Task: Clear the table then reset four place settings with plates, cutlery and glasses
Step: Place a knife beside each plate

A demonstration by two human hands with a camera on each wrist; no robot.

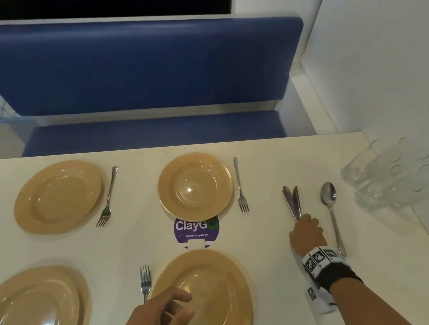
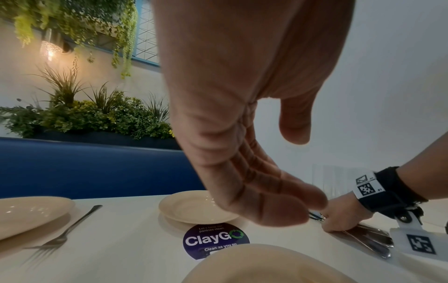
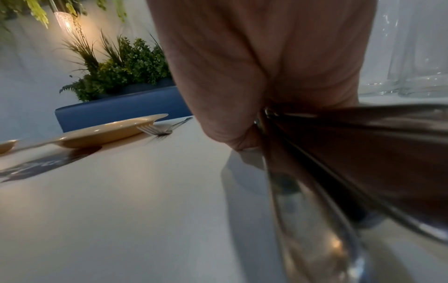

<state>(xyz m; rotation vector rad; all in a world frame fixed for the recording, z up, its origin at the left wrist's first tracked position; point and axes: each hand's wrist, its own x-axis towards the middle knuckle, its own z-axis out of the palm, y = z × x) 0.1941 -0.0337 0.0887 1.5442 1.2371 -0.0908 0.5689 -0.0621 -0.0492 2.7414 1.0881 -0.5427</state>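
Four tan plates lie on the white table (image 1: 272, 287): far left (image 1: 58, 197), far middle (image 1: 195, 186), near left (image 1: 34, 316) and near middle (image 1: 214, 280). A fork lies beside three of them (image 1: 108, 197) (image 1: 240, 186) (image 1: 145, 281). My right hand (image 1: 306, 233) grips the handles of a bunch of knives (image 1: 292, 202) low on the table, blades pointing away; the handles (image 3: 339, 145) fill the right wrist view. One spoon (image 1: 331, 214) lies just right of that hand. Holding nothing, my left hand (image 1: 185, 305) hovers over the near middle plate, fingers loosely curled.
Several clear glasses (image 1: 392, 174) stand at the table's right side by the white wall. A round purple ClayGo sticker (image 1: 196, 231) sits between the two middle plates. A blue bench (image 1: 133, 65) runs along the far edge.
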